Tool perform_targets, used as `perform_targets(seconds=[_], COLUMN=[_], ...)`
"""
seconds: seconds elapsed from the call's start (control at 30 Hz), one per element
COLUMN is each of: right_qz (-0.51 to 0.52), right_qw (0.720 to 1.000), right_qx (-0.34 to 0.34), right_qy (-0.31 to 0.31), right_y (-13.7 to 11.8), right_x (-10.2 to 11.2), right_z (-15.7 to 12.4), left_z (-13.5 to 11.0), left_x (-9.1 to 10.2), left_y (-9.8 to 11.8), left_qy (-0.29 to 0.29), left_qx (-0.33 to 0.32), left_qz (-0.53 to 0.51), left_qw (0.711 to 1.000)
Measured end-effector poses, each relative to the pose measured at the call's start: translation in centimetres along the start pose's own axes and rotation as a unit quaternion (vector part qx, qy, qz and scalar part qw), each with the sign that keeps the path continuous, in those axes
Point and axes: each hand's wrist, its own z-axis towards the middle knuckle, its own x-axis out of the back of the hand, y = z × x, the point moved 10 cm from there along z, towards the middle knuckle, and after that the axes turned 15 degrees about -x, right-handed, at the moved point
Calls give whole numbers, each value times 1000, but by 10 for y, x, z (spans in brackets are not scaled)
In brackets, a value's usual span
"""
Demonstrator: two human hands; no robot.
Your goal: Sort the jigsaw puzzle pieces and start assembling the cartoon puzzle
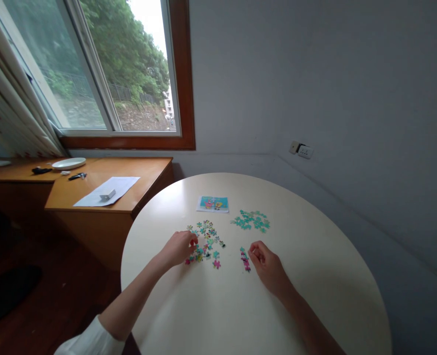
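Observation:
My left hand (183, 245) is at the left edge of a loose pile of mixed-colour jigsaw pieces (208, 236), its fingers curled together; whatever they pinch is too small to make out. My right hand (264, 259) hovers or rests just right of a short strip of joined pink and teal jigsaw pieces (245, 260), fingers curled in, with nothing clearly visible in them. A pink piece (217, 265) lies between the hands. Farther back is a group of teal pieces (253, 221). The small picture card (213, 204), showing cartoon figures on blue, lies behind the pile.
All the pieces lie on a round white table (295, 320). To the left stands a wooden desk (92, 170) with a white plate (69, 163), a paper sheet (124, 185) and a small white box (108, 195). A wall socket (305, 151) is beyond the table.

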Motion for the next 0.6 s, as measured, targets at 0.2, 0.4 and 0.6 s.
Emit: perform_targets(seconds=[0.2,0.4,0.6], right_qz=[0,13,42], right_qw=[1000,999,998], right_qx=[-10,-19,-25], right_qy=[-20,-34,-37], right_y=[0,6,12], right_x=[-4,-9,-12], right_z=[-1,1,3], left_z=[-6,-8,0], left_x=[-16,-22,-20], left_y=[7,6,14], left_qy=[10,-4,-22], left_qx=[4,11,29], left_qz=[-25,16,50], left_qw=[1000,1000,998])
